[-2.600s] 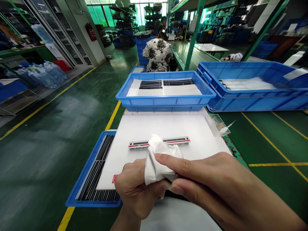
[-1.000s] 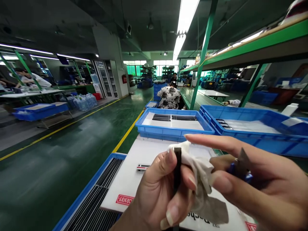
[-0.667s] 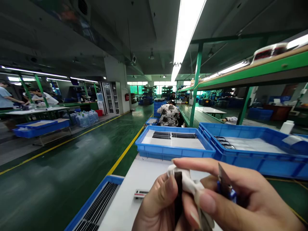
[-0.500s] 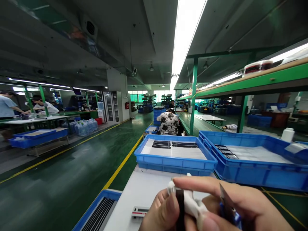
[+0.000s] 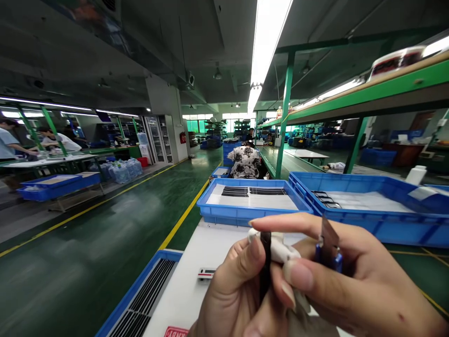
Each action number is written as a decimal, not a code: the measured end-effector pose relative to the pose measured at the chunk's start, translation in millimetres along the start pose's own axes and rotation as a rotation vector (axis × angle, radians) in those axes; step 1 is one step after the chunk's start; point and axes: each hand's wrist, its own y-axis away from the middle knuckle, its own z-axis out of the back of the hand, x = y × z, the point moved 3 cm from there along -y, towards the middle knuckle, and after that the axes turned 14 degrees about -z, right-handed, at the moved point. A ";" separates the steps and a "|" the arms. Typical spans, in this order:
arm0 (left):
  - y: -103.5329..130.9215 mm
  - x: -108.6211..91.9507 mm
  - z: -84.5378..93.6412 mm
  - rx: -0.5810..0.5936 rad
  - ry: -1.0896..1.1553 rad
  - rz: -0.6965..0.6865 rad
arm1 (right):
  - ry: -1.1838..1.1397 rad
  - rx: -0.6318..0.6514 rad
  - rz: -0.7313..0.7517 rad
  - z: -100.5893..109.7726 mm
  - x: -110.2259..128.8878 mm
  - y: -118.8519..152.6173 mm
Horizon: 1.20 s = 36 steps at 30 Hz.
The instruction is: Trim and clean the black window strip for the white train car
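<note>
Thin black strip (image 5: 265, 267) held upright, long axis vertical, pinched in left hand (image 5: 231, 299); right hand (image 5: 351, 285) alongside, closed on white cloth (image 5: 280, 248) and blue-handled blade (image 5: 328, 243).

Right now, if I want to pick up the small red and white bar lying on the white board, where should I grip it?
Grip the bar across its narrow width, probably near its exposed left end, coming from above. It lies flat on the white board, and the left hand hides its right part.
</note>
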 end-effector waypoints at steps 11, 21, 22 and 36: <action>-5.9 5.8 0.5 0.074 0.110 0.148 | -0.192 0.432 -0.071 -1.2 5.2 -15.2; -6.9 8.2 0.1 0.093 0.206 0.181 | -0.250 0.526 -0.112 6.7 5.7 -18.1; -7.5 8.0 0.1 0.103 0.220 0.186 | -0.236 0.507 -0.109 7.1 5.6 -17.9; -10.3 8.3 4.6 0.220 0.249 0.236 | -0.214 0.441 -0.143 1.4 13.4 -15.6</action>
